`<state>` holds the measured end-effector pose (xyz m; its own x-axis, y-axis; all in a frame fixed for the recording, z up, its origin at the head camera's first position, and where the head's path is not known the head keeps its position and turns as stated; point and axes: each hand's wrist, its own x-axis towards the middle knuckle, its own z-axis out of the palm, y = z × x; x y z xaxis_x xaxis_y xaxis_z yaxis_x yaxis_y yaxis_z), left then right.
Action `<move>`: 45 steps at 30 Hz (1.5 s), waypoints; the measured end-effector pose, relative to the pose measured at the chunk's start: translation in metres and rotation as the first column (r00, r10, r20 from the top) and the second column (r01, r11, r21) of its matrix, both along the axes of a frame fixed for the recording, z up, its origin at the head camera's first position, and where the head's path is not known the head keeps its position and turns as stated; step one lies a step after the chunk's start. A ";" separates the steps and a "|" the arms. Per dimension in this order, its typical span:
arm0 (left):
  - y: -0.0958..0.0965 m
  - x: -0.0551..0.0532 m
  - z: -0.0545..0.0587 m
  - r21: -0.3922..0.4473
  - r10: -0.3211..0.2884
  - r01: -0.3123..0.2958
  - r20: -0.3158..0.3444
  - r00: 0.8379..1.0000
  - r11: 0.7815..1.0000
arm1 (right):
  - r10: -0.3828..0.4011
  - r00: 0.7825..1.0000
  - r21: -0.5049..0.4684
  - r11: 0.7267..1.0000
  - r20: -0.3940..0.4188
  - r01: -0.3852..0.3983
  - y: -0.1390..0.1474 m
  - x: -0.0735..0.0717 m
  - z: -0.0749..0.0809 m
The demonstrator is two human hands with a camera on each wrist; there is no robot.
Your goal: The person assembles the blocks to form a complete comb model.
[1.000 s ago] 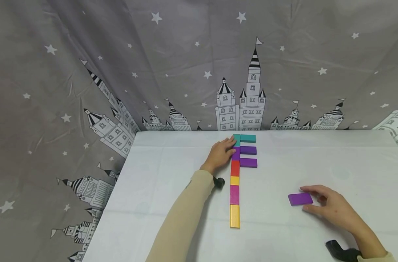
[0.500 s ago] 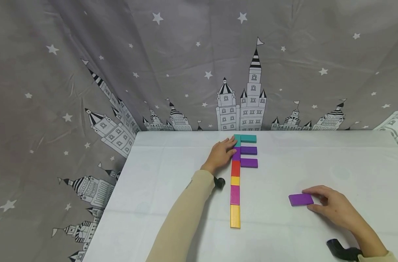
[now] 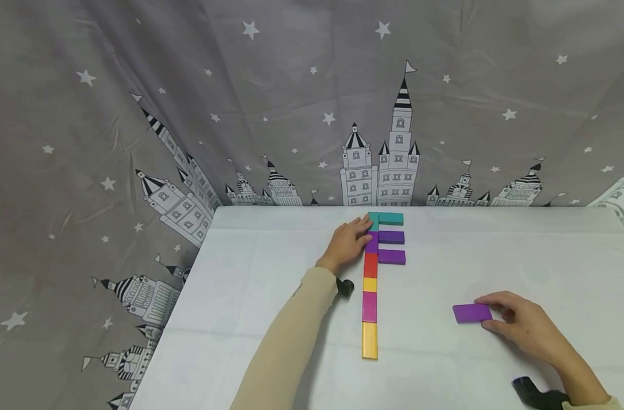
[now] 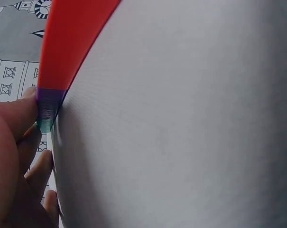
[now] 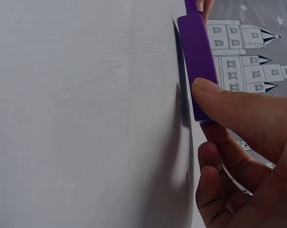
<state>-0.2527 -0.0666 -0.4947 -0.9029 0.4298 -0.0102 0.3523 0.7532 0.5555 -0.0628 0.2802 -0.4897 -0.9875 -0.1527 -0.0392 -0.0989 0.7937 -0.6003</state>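
In the head view, my left hand [image 3: 346, 245] lies at the far left side of a column of coloured blocks. Its fingertips touch the teal block [image 3: 374, 222] at the top, and its thumb rests at the purple block [image 3: 371, 242] below. The left wrist view has the thumb against that purple block, beside the red block [image 4: 69, 52]. My right hand [image 3: 527, 326] pinches the right end of a loose purple block [image 3: 469, 313] between thumb and index finger, close over the white table. In the right wrist view the thumb presses on this block [image 5: 198, 52].
Below the red block, the column continues with a small yellow block [image 3: 370, 285], a pink block [image 3: 369, 307] and a longer yellow block [image 3: 370, 340]. A teal block [image 3: 391, 218] and two purple blocks [image 3: 391, 257] branch rightward. A grey castle-print curtain [image 3: 291, 85] backs the white table [image 3: 429, 364].
My right thumb and index finger have drawn slightly back along the loose purple block and closed on its right end. My left hand and the column have stayed in place.
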 end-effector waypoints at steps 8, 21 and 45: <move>0.000 0.000 -0.003 -0.004 -0.003 0.003 -0.008 1.000 1.000 | -0.020 0.992 -0.045 0.999 -0.127 0.014 -0.007 -0.002 0.000; 0.000 -0.002 -0.005 -0.009 0.007 -0.007 -0.003 1.000 1.000 | -0.012 0.987 -0.083 0.997 -0.160 -0.002 -0.019 -0.013 0.009; 0.001 -0.002 -0.005 -0.035 0.005 -0.006 -0.007 1.000 0.999 | 0.060 0.983 -0.135 0.987 -0.173 -0.084 -0.063 -0.041 0.014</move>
<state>-0.2551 -0.0659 -0.4997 -0.9053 0.4244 -0.0186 0.3520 0.7741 0.5262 -0.1035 0.2168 -0.4756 -0.9644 -0.2153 0.1536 -0.2615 0.6894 -0.6755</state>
